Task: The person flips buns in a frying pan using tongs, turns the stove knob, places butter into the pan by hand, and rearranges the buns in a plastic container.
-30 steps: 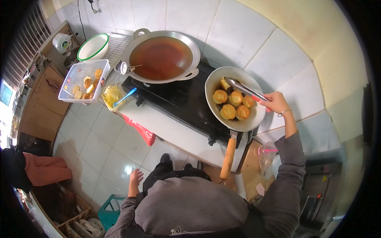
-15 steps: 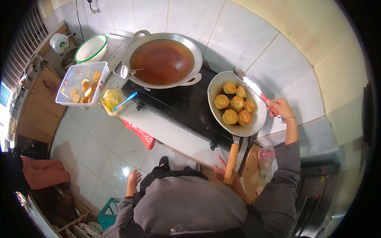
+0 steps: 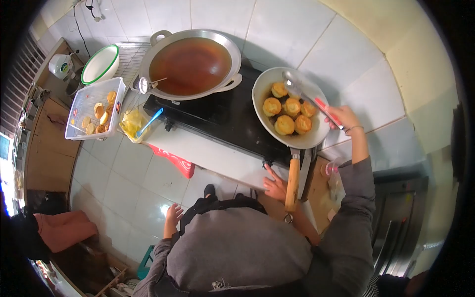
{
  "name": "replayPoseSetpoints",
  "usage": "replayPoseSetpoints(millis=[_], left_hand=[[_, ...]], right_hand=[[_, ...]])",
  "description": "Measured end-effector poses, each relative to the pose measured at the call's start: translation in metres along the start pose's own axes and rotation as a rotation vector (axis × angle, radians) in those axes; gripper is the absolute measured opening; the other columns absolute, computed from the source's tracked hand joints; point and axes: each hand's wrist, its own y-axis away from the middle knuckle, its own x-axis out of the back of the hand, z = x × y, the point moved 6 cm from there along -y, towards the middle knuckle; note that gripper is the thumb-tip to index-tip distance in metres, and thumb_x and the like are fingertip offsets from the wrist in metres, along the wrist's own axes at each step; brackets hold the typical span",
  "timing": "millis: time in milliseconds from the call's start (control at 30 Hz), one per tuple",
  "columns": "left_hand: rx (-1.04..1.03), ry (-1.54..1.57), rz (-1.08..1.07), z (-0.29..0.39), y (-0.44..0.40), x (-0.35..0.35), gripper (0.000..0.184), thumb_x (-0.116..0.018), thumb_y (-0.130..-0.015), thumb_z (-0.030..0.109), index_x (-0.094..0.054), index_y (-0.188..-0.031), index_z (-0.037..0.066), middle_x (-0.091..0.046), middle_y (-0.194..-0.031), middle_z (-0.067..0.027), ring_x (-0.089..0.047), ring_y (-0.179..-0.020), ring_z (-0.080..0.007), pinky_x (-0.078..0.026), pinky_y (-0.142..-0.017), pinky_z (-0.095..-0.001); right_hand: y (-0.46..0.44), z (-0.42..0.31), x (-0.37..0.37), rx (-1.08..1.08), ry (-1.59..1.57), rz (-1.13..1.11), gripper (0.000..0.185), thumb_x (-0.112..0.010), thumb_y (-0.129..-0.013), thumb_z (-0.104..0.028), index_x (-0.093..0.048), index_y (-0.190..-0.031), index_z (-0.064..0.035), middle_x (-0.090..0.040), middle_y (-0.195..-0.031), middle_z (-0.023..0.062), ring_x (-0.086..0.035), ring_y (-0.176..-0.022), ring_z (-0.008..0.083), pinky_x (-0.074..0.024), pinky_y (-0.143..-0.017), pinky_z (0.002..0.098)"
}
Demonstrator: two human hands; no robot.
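Note:
My right hand (image 3: 342, 118) is closed round the red handle of metal tongs (image 3: 307, 93). The tongs' head hovers over the upper part of a white pan (image 3: 319, 133) on the black stove (image 3: 217, 115). Several round golden cakes (image 3: 284, 125) lie in the pan, browned on top. My left hand (image 3: 173, 215) hangs beside my body above the floor, fingers loosely apart, holding nothing. Another person's hand (image 3: 275, 184) reaches in beneath the pan's wooden handle (image 3: 293, 183), one finger at the stove's knob (image 3: 267, 163).
A wok (image 3: 236, 54) of reddish-brown oil with a thermometer (image 3: 143, 85) stands on the stove's left. Beside it are a plastic box (image 3: 74, 106) of cakes, a yellow-filled tub (image 3: 132, 123) with a blue brush and a green-rimmed bowl (image 3: 101, 64). Another person's pink clothing (image 3: 67, 230) shows at left.
The tongs have swung from the cakes to the pan's far rim and back over the pan. The other person's hand has come in from below and reached the knob. The view has shifted slightly.

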Motion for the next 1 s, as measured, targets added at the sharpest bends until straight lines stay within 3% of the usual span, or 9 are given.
replayPoseSetpoints(millis=[33, 167, 267, 400, 433, 667, 833, 1000], left_hand=[[0.019, 0.0, 0.0, 0.003, 0.0, 0.0, 0.047, -0.046, -0.081, 0.033, -0.036, -0.118, 0.006, -0.045, -0.115, -0.0144, -0.049, -0.1, -0.0265, -0.04, -0.08, -0.0408], [0.035, -0.044, 0.004, 0.015, 0.002, 0.006, 0.047, -0.045, -0.081, 0.032, -0.036, -0.118, 0.006, -0.046, -0.114, -0.0141, -0.049, -0.099, -0.0268, -0.04, -0.08, -0.041], [0.049, -0.07, 0.005, 0.026, -0.006, 0.014, 0.046, -0.046, -0.08, 0.031, -0.036, -0.118, 0.006, -0.046, -0.113, -0.0142, -0.05, -0.098, -0.027, -0.04, -0.08, -0.0413], [0.038, -0.132, -0.019, 0.041, -0.021, 0.016, 0.043, -0.047, -0.08, 0.03, -0.038, -0.115, 0.006, -0.048, -0.109, -0.0137, -0.051, -0.094, -0.026, -0.042, -0.076, -0.0405], [0.02, -0.131, -0.029, 0.045, -0.021, 0.016, 0.042, -0.048, -0.08, 0.03, -0.039, -0.113, 0.006, -0.048, -0.108, -0.0133, -0.052, -0.093, -0.0258, -0.042, -0.075, -0.0403], [0.03, -0.27, -0.058, 0.062, -0.045, 0.014, 0.04, -0.049, -0.079, 0.03, -0.041, -0.112, 0.008, -0.051, -0.103, -0.0106, -0.053, -0.089, -0.0233, -0.042, -0.071, -0.0384], [0.05, -0.478, -0.037, 0.076, -0.044, 0.002, 0.041, -0.048, -0.079, 0.029, -0.041, -0.113, 0.008, -0.051, -0.104, -0.0107, -0.053, -0.085, -0.021, -0.042, -0.067, -0.0363], [0.048, -0.572, -0.009, 0.087, -0.044, -0.008, 0.037, -0.049, -0.078, 0.028, -0.045, -0.109, 0.007, -0.054, -0.099, -0.0104, -0.054, -0.079, -0.0198, -0.042, -0.063, -0.0351]], right_hand=[[0.011, -0.005, 0.002, -0.052, -0.008, -0.002, 0.04, -0.058, -0.078, -0.032, -0.053, -0.086, 0.0077, -0.056, -0.065, 0.0106, -0.05, -0.046, 0.0096, -0.041, -0.039, 0.0204], [0.031, -0.009, -0.007, 0.004, -0.68, -0.088, 0.047, -0.055, -0.08, -0.035, -0.046, -0.097, 0.0081, -0.053, -0.075, 0.013, -0.045, -0.051, 0.0053, -0.0378, -0.039, 0.0132], [0.048, -0.02, -0.025, 0.14, -1.013, -0.23, 0.048, -0.053, -0.081, -0.034, -0.045, -0.095, 0.0112, -0.05, -0.082, 0.0166, -0.043, -0.055, 0.0055, -0.0369, -0.04, 0.0125], [0.075, -0.035, -0.061, 0.112, -1.456, -0.485, 0.053, -0.05, -0.083, -0.031, -0.036, -0.106, 0.0147, -0.041, -0.083, 0.0134, -0.037, -0.054, 0.0063, -0.0354, -0.041, 0.0139], [0.078, -0.031, -0.064, 0.11, -1.485, -0.419, 0.058, -0.047, -0.083, -0.033, -0.03, -0.113, 0.0148, -0.039, -0.08, 0.0101, -0.035, -0.053, 0.0061, -0.0333, -0.041, 0.0142], [0.111, -0.021, -0.082, 0.173, -1.114, -0.296, 0.063, -0.038, -0.081, -0.042, -0.034, -0.117, 0.0103, -0.041, -0.077, 0.0056, -0.033, -0.049, 0.0043, -0.0251, -0.034, 0.0142], [0.144, 0.002, -0.085, 0.208, -0.902, -0.081, 0.073, -0.024, -0.082, -0.06, -0.039, -0.117, 0.0017, -0.042, -0.072, 0.0008, -0.032, -0.044, 0.0031, -0.0262, -0.034, 0.014], [0.189, 0.043, -0.091, 0.251, -0.923, 0.25, 0.077, -0.026, -0.08, -0.063, -0.039, -0.115, 0.0039, -0.045, -0.072, 0.0044, -0.03, -0.037, 0.003, -0.0231, -0.029, 0.0144]])
